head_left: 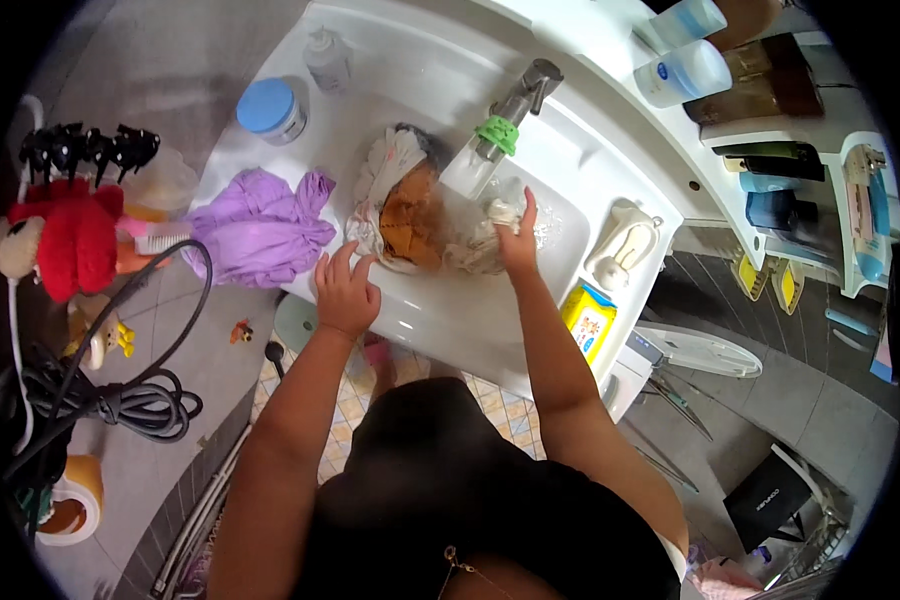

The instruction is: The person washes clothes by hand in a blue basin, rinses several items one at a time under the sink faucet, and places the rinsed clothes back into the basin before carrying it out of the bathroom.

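Observation:
My left hand [348, 292] is over the near left rim of the white sink [420, 310], its fingers spread and nothing in them. Just beyond its fingertips, white cloth [375, 190] and a brown cloth [410, 217] lie wet in the basin. My right hand [517, 243] is at the right of the basin, below the faucet [518, 105] with its green spout piece [497, 136]. It has one finger stretched out, with its thumb against a bunched, wet white cloth [501, 213]. The other fingers are partly hidden, and splashing water blurs the cloth there.
A purple garment [260, 228] lies over the sink's left edge, near a blue-lidded jar [270, 110] and a pump bottle [327, 60]. On the right rim are a white soap dish [625, 245] and a yellow packet [588, 322]. A black cable [120, 405] hangs at left.

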Action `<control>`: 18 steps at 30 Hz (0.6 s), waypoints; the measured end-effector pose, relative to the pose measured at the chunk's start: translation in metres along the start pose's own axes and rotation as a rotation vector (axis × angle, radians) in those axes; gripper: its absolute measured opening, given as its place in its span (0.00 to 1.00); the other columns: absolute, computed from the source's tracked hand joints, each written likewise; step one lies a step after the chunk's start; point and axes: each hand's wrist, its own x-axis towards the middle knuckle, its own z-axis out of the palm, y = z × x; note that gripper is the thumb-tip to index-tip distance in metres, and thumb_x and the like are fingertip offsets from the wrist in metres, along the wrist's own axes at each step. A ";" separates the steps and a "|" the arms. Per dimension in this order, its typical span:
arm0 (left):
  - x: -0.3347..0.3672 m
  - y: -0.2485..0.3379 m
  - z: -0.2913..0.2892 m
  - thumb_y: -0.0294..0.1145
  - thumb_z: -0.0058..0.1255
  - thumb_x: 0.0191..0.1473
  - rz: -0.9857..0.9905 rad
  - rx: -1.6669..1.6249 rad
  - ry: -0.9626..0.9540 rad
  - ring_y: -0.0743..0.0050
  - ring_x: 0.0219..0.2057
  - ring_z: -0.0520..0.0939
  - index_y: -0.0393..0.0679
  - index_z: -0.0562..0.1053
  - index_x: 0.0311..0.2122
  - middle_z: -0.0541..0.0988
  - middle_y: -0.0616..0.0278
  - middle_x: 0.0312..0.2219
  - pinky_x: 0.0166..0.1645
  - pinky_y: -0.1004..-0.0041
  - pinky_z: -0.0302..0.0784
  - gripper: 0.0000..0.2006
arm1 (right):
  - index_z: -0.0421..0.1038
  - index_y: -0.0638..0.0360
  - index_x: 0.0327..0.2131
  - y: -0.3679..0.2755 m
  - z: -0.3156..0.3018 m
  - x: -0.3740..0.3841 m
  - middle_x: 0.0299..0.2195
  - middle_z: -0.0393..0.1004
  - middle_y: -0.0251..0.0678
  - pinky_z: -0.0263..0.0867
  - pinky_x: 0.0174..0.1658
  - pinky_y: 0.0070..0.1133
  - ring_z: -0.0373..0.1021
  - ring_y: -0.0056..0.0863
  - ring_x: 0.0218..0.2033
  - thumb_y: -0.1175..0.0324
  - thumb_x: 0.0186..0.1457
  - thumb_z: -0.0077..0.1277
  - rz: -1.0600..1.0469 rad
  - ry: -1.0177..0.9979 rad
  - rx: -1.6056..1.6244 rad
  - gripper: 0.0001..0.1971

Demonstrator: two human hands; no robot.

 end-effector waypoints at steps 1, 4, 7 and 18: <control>0.003 0.002 0.001 0.27 0.44 0.36 0.007 -0.003 0.006 0.61 0.46 0.68 0.48 0.70 0.40 0.65 0.57 0.47 0.57 0.58 0.50 0.19 | 0.46 0.53 0.58 -0.001 -0.012 -0.006 0.48 0.62 0.39 0.58 0.50 0.25 0.61 0.33 0.48 0.74 0.48 0.46 0.104 -0.016 0.098 0.33; 0.004 0.002 0.003 0.27 0.44 0.36 0.008 0.006 0.009 0.61 0.46 0.68 0.48 0.70 0.40 0.65 0.58 0.47 0.58 0.58 0.50 0.19 | 0.51 0.44 0.57 0.015 -0.041 -0.010 0.55 0.53 0.43 0.55 0.54 0.25 0.55 0.36 0.54 0.73 0.48 0.44 0.344 -0.154 0.131 0.31; 0.008 0.005 0.007 0.26 0.44 0.36 0.024 -0.018 0.013 0.62 0.46 0.68 0.48 0.70 0.40 0.65 0.58 0.47 0.58 0.58 0.50 0.20 | 0.55 0.41 0.56 0.046 -0.049 -0.015 0.59 0.44 0.46 0.52 0.56 0.27 0.52 0.42 0.56 0.66 0.49 0.44 -0.011 -0.232 -0.862 0.27; 0.006 0.003 0.001 0.26 0.44 0.35 0.035 0.018 0.021 0.61 0.44 0.69 0.48 0.70 0.40 0.66 0.57 0.46 0.57 0.58 0.51 0.20 | 0.61 0.47 0.51 0.043 0.033 -0.051 0.50 0.58 0.47 0.43 0.55 0.46 0.52 0.49 0.53 0.50 0.41 0.53 -0.032 -0.306 -1.243 0.32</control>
